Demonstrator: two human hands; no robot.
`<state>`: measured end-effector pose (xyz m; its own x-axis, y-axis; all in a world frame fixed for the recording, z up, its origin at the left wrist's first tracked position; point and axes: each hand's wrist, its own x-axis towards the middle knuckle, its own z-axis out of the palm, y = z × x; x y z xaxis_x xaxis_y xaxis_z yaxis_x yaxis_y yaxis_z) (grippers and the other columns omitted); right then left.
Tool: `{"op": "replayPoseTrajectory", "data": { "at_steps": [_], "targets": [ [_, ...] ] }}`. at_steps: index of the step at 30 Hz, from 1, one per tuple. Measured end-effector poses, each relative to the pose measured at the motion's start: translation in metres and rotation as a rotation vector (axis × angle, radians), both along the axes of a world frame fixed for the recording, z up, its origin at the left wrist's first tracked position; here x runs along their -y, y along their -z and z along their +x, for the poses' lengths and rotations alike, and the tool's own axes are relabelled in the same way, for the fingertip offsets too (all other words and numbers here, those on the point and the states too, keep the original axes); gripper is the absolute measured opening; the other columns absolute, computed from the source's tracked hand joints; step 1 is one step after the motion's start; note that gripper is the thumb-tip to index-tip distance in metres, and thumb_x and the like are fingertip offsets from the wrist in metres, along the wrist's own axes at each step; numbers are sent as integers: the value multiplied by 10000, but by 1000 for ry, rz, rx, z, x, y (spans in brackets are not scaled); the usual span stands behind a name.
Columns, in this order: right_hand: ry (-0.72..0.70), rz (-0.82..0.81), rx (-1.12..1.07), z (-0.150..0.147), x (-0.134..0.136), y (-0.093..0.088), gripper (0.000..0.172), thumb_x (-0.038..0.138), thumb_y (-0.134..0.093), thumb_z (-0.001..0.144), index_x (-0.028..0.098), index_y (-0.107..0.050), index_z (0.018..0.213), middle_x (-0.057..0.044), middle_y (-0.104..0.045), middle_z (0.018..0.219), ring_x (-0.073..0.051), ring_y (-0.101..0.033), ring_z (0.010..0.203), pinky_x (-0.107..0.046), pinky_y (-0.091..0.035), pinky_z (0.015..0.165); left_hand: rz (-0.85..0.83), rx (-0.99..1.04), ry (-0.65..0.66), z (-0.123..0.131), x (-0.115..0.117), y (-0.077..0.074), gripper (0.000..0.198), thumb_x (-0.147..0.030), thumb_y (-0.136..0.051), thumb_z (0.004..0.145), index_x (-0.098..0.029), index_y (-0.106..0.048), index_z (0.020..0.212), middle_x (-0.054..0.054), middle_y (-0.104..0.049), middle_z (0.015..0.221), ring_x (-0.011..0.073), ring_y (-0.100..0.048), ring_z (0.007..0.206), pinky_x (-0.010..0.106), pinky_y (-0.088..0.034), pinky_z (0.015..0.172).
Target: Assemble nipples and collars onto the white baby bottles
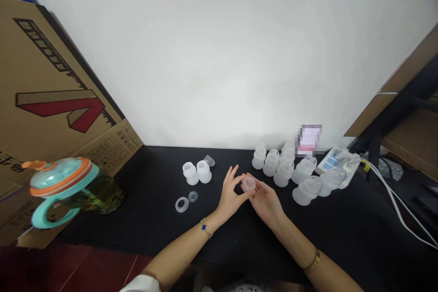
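Note:
Between my hands is a small translucent round bottle collar (pixel 249 184); whether a nipple sits inside it I cannot tell. My left hand (pixel 232 195) pinches its edge with thumb and index finger, the other fingers raised. My right hand (pixel 268 201) cups the collar from the right, palm up, fingers curled round it. To the left, two open white baby bottles (pixel 204 173) stand side by side, a clear cap (pixel 209 160) lying behind them. In front of these bottles lie a translucent ring (pixel 181 204) and a clear silicone nipple (pixel 193 196).
Several capped baby bottles (pixel 284 173) stand at the right, beside a white power strip (pixel 338 164) with white cables (pixel 393 196). A tea-filled jug (pixel 85 187) with a turquoise handle is at the left, before a cardboard box (pixel 58 77). A white wall (pixel 219 54) rises behind the black table (pixel 153 228).

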<state>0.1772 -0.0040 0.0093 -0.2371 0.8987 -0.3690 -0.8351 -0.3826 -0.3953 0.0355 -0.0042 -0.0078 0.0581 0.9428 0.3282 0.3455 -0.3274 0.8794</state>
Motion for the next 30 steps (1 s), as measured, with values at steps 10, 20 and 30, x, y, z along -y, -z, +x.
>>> {"op": "replayPoseTrajectory", "data": {
  "at_steps": [10,20,30],
  "targets": [
    [6,-13,5,0,0,5,279,69,-583,883,121,-696,1133,-117,-758,1098,-218,-724,1016,-334,-598,900,-23,-11,8,1,0,4,549,-294,-810,732,-339,-657,1258,57,-419,1549,366,-215,1487,609,-221,1167],
    [-37,-40,-15,1,1,2,277,186,-547,929,99,-682,1154,-132,-741,1149,-233,-713,1037,-378,-565,942,171,-91,-18,-6,2,-11,401,-255,-749,792,-338,-701,1181,39,-485,1501,363,-286,1458,635,-202,1175],
    [-77,-154,43,0,0,9,309,218,-511,953,73,-638,1193,-170,-736,1147,-234,-721,1023,-357,-567,916,179,-33,-88,-12,-2,-15,130,-255,-670,883,-312,-785,905,24,-611,1362,324,-382,1404,586,-339,1132]
  ]
}}
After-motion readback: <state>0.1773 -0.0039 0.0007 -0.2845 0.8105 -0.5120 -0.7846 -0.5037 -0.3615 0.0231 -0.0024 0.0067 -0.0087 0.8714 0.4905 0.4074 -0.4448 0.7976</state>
